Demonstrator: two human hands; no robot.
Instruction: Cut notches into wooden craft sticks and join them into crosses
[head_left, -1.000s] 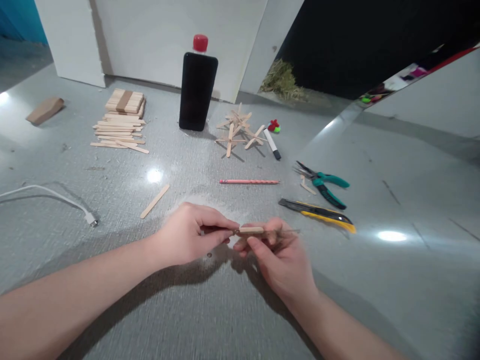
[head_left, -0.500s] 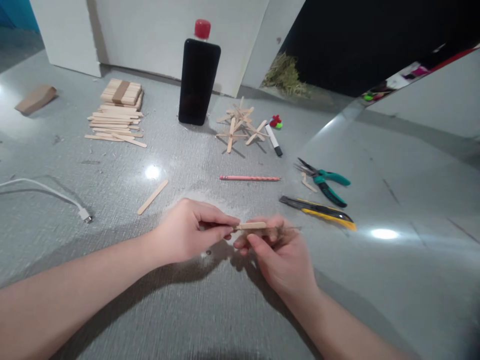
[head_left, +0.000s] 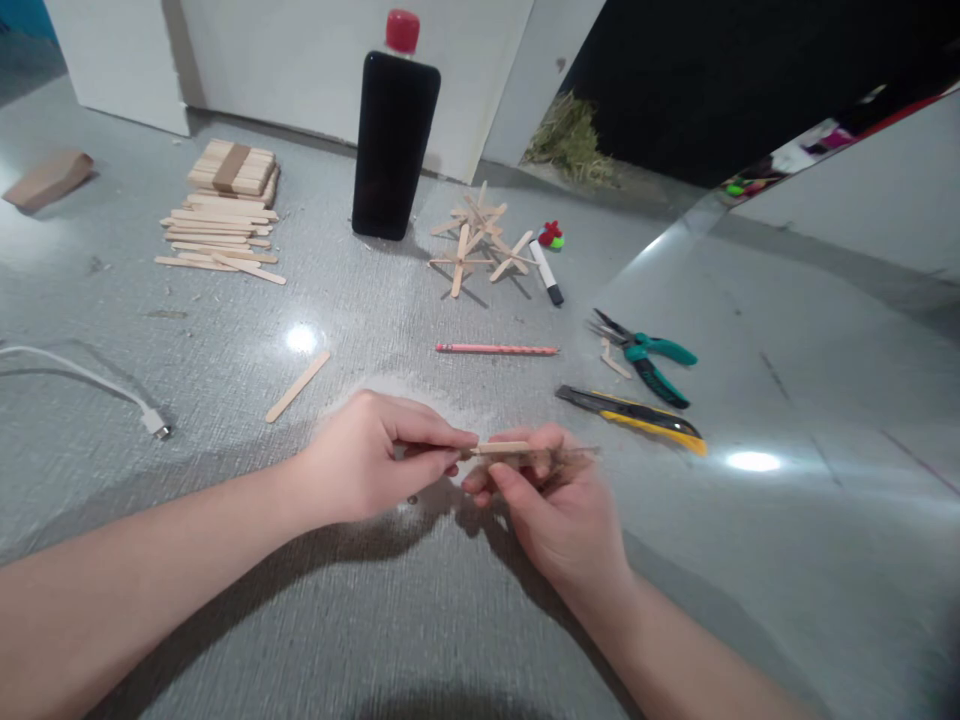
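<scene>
My left hand [head_left: 371, 460] pinches one end of a wooden craft stick [head_left: 502, 448] between thumb and fingertips. Close against it on the right, my right hand [head_left: 559, 505] is closed around a thin brownish sheet [head_left: 576, 460], blurred and partly hidden by the fingers; I cannot tell its exact kind. The stick's free end lies over the right fingers. Pale dust [head_left: 450, 402] is spread on the grey table just beyond the hands. A single craft stick [head_left: 298, 387] lies left of them, and a pink pencil [head_left: 498, 350] in front.
Stacked and loose craft sticks [head_left: 217, 235] lie back left. A dark phone [head_left: 395, 148] leans on a red-capped bottle [head_left: 403, 32]. Star-shaped stick pieces [head_left: 460, 262] and a marker [head_left: 546, 272] are behind the pencil. Pliers [head_left: 651, 362] and a yellow utility knife [head_left: 631, 418] lie right; a white cable [head_left: 97, 378] left.
The view has shifted slightly, so the table items sit a little higher and further left. Both hands keep their holds; the right hand's fingers stay blurred by small motion.
</scene>
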